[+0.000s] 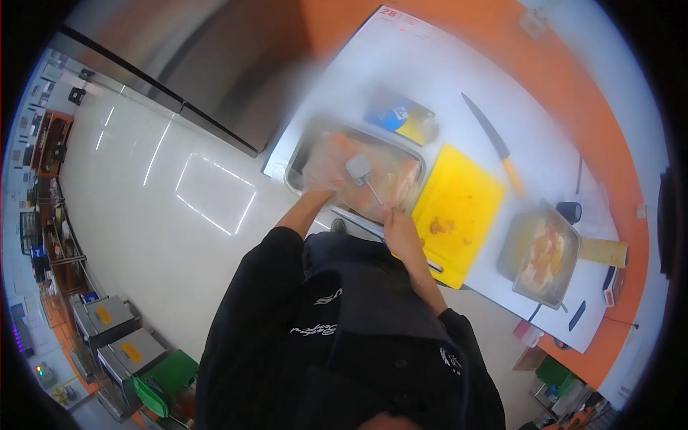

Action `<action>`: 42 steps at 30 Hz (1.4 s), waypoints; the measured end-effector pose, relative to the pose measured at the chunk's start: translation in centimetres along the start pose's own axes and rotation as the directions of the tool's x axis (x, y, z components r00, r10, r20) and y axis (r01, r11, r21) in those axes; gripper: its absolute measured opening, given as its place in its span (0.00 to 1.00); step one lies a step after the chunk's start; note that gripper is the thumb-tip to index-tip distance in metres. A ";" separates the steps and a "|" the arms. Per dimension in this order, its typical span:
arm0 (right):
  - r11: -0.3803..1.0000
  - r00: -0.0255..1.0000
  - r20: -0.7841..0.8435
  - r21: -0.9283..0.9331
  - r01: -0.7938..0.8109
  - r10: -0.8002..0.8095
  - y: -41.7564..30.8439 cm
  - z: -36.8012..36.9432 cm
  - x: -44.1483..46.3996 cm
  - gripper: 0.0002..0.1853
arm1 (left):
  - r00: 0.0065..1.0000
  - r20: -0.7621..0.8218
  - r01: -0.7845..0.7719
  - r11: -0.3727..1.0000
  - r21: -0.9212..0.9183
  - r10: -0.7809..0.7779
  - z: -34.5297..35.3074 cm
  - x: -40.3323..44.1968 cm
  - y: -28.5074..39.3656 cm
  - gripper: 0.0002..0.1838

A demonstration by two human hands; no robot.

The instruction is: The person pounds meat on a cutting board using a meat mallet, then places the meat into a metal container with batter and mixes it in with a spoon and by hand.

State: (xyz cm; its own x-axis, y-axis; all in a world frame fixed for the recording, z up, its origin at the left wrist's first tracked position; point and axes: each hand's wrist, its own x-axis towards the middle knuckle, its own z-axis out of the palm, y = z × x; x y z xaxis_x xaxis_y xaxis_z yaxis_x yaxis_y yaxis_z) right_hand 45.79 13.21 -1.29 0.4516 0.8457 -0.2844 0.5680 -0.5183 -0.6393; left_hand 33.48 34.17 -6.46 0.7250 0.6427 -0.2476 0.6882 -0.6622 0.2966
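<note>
In the head view, my right hand [395, 223] is closed around the thin handle of a metal meat mallet [358, 169]. Its square, patterned head is over clear plastic film [387, 188] with pale, orange-pink food beneath it. Film and food lie in a rectangular metal tray [423, 163] at the table's left side. My left hand [324, 188] reaches to the tray's near left part, touching or under the cloudy plastic, which blurs its fingers. Just right of the tray is a yellow cutting board [466, 208] with brown bits on it.
Beyond the board lies a large knife [491, 132] with a yellow handle. A blue and yellow package [401, 117] sits behind the tray. At the right stands a metal container [548, 254] of pale pieces, near a dark roll [569, 211] and a yellowish roll [603, 252].
</note>
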 end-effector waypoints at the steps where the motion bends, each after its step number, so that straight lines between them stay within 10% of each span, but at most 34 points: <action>1: 0.998 0.999 0.004 -0.046 -0.043 0.044 -1.0 0.3 0.1 0.28 | 1.000 -0.004 -0.015 1.000 -0.006 0.015 -0.1 0.0 -0.1 0.17; 14: 0.972 1.000 -0.018 -0.233 -0.024 0.021 -4.0 -0.4 1.0 0.14 | 0.947 0.135 -0.250 0.934 -0.257 0.291 -8.4 -4.0 0.7 0.18; 19: 0.969 1.000 0.018 -0.248 0.004 0.001 -3.1 0.1 1.8 0.13 | 0.970 0.236 0.024 0.950 -0.310 0.053 -17.2 -8.5 2.0 0.18; 22: 0.976 0.994 0.094 -0.214 -0.037 0.059 -3.1 -0.3 2.2 0.16 | 0.968 0.132 0.241 0.636 -0.733 -0.215 -17.1 -9.7 1.4 0.15; 25: 0.990 0.984 0.171 -0.136 -0.026 0.049 -1.0 0.3 2.9 0.19 | 0.945 0.064 0.080 0.038 -0.996 -0.321 -15.8 -9.5 1.5 0.14; 28: 0.995 0.992 0.108 0.087 0.052 -0.062 0.7 -0.8 2.4 0.23 | 0.972 -0.055 -0.094 -0.163 -0.982 -0.227 -15.4 -8.7 4.3 0.17; 31: 0.922 0.991 -0.042 0.362 0.135 -0.129 2.1 -4.3 -0.4 0.24 | 0.990 -0.092 -0.107 -0.150 -0.983 -0.102 -14.7 -7.0 9.0 0.20; 37: 0.778 0.964 -0.044 0.601 -0.185 0.263 9.9 -11.6 -7.7 0.27 | 0.998 -0.050 -0.032 0.357 -0.934 -0.042 -6.9 -2.5 18.8 0.18; 42: 0.652 0.861 -0.100 0.698 -0.296 0.498 17.4 -13.9 -12.9 0.28 | 0.962 0.258 0.235 0.215 -0.948 0.085 -0.2 0.5 27.0 0.22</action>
State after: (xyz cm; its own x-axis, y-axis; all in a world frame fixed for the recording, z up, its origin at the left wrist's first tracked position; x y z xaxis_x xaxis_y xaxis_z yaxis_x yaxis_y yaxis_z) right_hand 59.41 -8.49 1.12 0.7406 0.4578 -0.4919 -0.2433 -0.4997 -0.8314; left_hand 52.37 16.69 1.58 0.7633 0.4624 -0.4511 0.2933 0.3742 0.8798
